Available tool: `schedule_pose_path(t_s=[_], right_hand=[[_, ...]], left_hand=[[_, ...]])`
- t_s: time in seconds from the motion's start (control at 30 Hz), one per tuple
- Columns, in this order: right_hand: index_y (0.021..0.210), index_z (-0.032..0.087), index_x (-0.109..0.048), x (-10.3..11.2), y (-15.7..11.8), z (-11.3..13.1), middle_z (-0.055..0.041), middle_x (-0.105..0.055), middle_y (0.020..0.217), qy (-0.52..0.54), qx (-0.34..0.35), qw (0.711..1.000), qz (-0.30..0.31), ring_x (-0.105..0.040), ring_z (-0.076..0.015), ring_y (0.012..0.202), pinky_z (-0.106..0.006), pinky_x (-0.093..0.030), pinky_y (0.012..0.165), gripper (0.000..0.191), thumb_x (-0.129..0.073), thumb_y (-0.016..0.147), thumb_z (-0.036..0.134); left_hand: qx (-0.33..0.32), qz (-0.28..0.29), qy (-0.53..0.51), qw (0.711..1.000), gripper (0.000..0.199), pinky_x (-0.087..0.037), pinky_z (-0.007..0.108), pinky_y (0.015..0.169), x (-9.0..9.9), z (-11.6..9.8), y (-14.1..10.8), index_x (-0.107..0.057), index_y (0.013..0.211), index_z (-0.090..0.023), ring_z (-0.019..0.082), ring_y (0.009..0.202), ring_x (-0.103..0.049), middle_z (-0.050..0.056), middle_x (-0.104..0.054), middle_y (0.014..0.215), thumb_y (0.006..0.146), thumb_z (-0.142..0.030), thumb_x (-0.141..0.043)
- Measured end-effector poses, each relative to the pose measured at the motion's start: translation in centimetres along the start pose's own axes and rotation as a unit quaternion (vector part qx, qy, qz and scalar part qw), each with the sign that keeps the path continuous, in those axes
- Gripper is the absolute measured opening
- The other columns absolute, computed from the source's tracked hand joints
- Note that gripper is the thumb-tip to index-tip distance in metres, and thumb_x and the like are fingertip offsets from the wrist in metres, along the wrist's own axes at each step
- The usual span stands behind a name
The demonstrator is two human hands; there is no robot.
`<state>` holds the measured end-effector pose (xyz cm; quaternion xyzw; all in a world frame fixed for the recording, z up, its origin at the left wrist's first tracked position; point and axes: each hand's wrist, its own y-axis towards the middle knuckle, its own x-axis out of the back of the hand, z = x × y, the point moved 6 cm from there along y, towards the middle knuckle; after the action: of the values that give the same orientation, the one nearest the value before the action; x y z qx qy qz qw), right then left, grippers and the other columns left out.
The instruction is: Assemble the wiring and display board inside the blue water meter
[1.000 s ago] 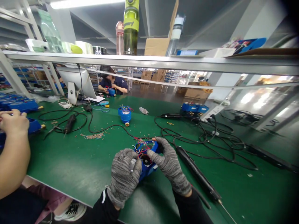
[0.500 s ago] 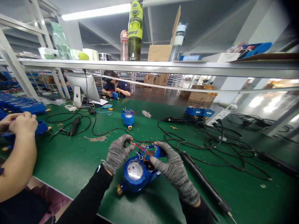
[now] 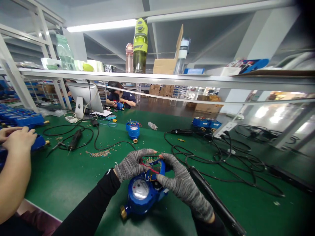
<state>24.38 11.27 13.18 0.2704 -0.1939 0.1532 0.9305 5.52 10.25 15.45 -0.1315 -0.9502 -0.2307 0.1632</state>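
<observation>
A blue water meter [image 3: 140, 193] with a round clear dial and a brass fitting at its lower left rests on the green table. My left hand [image 3: 134, 165], in a grey knit glove, is closed on red wires [image 3: 153, 170] above the meter's open housing; its index finger reaches to the right. My right hand [image 3: 180, 177], gloved alike, grips the right side of the blue housing between thumb and fingers. White and yellow wires show inside the housing. The fingertips of both hands come close together over its far edge.
A black electric screwdriver [image 3: 216, 200] lies right of my right hand, near tangled black cables [image 3: 236, 160]. Small screws [image 3: 99, 153] and another blue meter [image 3: 134, 131] lie beyond. A co-worker's forearm [image 3: 17, 170] is at left. A shelf [image 3: 147, 78] spans above.
My left hand has moved right over the housing, its index finger now stretched toward my right hand, with the red wires drawn under it. The view has tilted up slightly.
</observation>
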Motion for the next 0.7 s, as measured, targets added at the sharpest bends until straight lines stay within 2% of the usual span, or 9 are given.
schedule_pose_path(t_s=[0.07, 0.13, 0.23, 0.33, 0.4, 0.47, 0.6, 0.7], right_hand=[[0.132, 0.023, -0.053, -0.4, -0.2, 0.1, -0.0116, -0.064, 0.129, 0.012, 0.006, 1.000, 0.019, -0.061, -0.0323, 0.119, -0.054, -0.048, 0.105, 0.066, -0.079, 0.075, 0.044], [0.134, 0.024, -0.051, -0.6, -0.3, -0.1, -0.0119, -0.061, 0.133, 0.016, 0.003, 1.000, 0.018, -0.059, -0.0324, 0.123, -0.055, -0.046, 0.107, 0.068, -0.079, 0.075, 0.044], [0.134, 0.023, -0.051, -0.4, -0.2, -0.7, -0.0126, -0.061, 0.134, 0.000, -0.008, 1.000, -0.009, -0.058, -0.0329, 0.124, -0.057, -0.044, 0.108, 0.068, -0.078, 0.075, 0.044], [0.131, 0.023, -0.053, -0.2, 0.0, -1.2, -0.0122, -0.063, 0.129, -0.008, -0.022, 0.999, -0.044, -0.060, -0.0332, 0.119, -0.058, -0.045, 0.106, 0.065, -0.079, 0.075, 0.042], [0.129, 0.024, -0.055, -0.5, 0.2, -1.4, -0.0113, -0.063, 0.127, 0.050, -0.034, 0.997, -0.038, -0.059, -0.0331, 0.120, -0.059, -0.040, 0.109, 0.064, -0.081, 0.073, 0.038], [0.124, 0.024, -0.057, -1.2, 0.5, -1.5, -0.0101, -0.063, 0.125, 0.137, -0.050, 0.989, -0.002, -0.058, -0.0332, 0.121, -0.060, -0.037, 0.112, 0.061, -0.084, 0.071, 0.034], [0.117, 0.025, -0.056, -2.3, 0.7, -1.2, -0.0079, -0.065, 0.123, 0.257, -0.061, 0.962, 0.074, -0.062, -0.0314, 0.118, -0.054, -0.047, 0.104, 0.052, -0.083, 0.074, 0.038], [0.120, 0.024, -0.054, -2.7, 0.7, -0.9, -0.0084, -0.063, 0.129, 0.303, -0.058, 0.946, 0.106, -0.059, -0.0301, 0.122, -0.051, -0.047, 0.105, 0.050, -0.080, 0.078, 0.035]], left_hand=[[0.015, -0.018, 0.030, 0.999, 0.030, -0.048, 0.037, 0.102, 0.2, 0.0, 0.9, -0.074, 0.106, -0.018, 0.024, 0.110, -0.066, 0.009, -0.074, 0.115, 0.077, -0.026, -0.075], [0.037, -0.048, 0.043, 0.997, 0.013, -0.051, 0.036, 0.093, 0.6, 0.3, 1.8, -0.075, 0.087, -0.018, 0.020, 0.092, -0.067, 0.006, -0.075, 0.093, 0.075, -0.023, -0.074], [0.075, -0.089, 0.025, 0.993, 0.006, -0.053, 0.031, 0.077, 0.7, 1.6, 2.4, -0.070, 0.076, -0.016, 0.016, 0.073, -0.062, 0.001, -0.069, 0.074, 0.070, -0.019, -0.071], [0.109, -0.124, -0.020, 0.986, 0.007, -0.050, 0.027, 0.063, 0.3, 3.3, 2.1, -0.064, 0.074, -0.015, 0.013, 0.062, -0.058, 0.000, -0.063, 0.067, 0.070, -0.020, -0.067], [0.120, -0.139, -0.053, 0.982, 0.012, -0.049, 0.027, 0.062, 0.0, 4.1, 1.9, -0.061, 0.074, -0.014, 0.013, 0.061, -0.057, 0.000, -0.062, 0.068, 0.071, -0.023, -0.068], [0.126, -0.136, -0.086, 0.979, 0.020, -0.049, 0.028, 0.063, -0.2, 4.4, 1.8, -0.060, 0.075, -0.014, 0.013, 0.064, -0.058, 0.000, -0.062, 0.070, 0.071, -0.029, -0.072], [0.120, -0.081, -0.143, 0.979, 0.034, -0.051, 0.032, 0.077, -0.5, 3.5, 2.2, -0.066, 0.080, -0.012, 0.018, 0.079, -0.063, 0.006, -0.069, 0.083, 0.064, -0.036, -0.084], [0.106, -0.031, -0.176, 0.978, 0.044, -0.049, 0.035, 0.086, -0.9, 2.4, 2.7, -0.070, 0.091, -0.012, 0.022, 0.092, -0.064, 0.008, -0.070, 0.094, 0.062, -0.040, -0.089]])
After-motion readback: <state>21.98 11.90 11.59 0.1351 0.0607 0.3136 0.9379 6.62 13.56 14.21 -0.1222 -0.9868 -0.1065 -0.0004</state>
